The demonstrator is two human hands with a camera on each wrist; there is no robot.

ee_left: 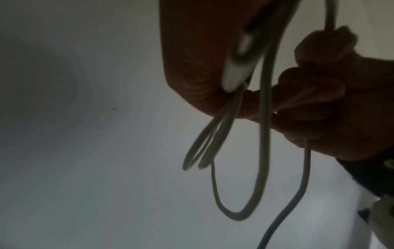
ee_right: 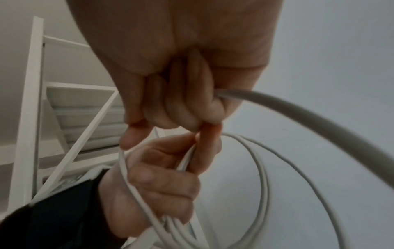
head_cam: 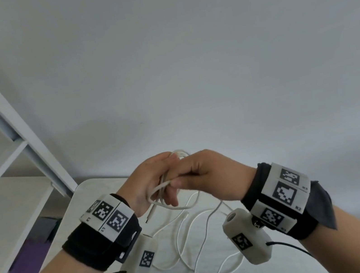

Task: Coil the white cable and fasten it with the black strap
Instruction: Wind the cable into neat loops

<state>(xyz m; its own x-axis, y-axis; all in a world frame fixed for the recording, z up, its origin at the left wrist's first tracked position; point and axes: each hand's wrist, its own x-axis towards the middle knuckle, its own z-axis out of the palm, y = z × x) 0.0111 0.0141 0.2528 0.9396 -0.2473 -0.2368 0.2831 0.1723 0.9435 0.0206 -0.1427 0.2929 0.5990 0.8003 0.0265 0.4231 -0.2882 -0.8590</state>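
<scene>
Both hands are raised above the white table (head_cam: 86, 211), close together. My left hand (head_cam: 155, 178) grips several loops of the white cable (head_cam: 174, 205), and a plug end (head_cam: 151, 213) hangs below it. My right hand (head_cam: 201, 168) has its fingers curled round a strand of the same cable beside the left fingers. The loose rest of the cable (head_cam: 193, 253) trails down and lies in curves on the table. In the right wrist view the strand (ee_right: 298, 111) leaves my right hand (ee_right: 187, 94), and the left hand (ee_right: 162, 185) holds the loops (ee_right: 263, 185). No black strap is visible.
A white shelf frame (head_cam: 5, 122) stands at the left, against the table's corner. Something purple (head_cam: 24, 265) lies on the floor below it. A plain wall (head_cam: 207, 48) fills the background. Wrist cameras (head_cam: 140, 262) hang under both wrists, with thin black leads.
</scene>
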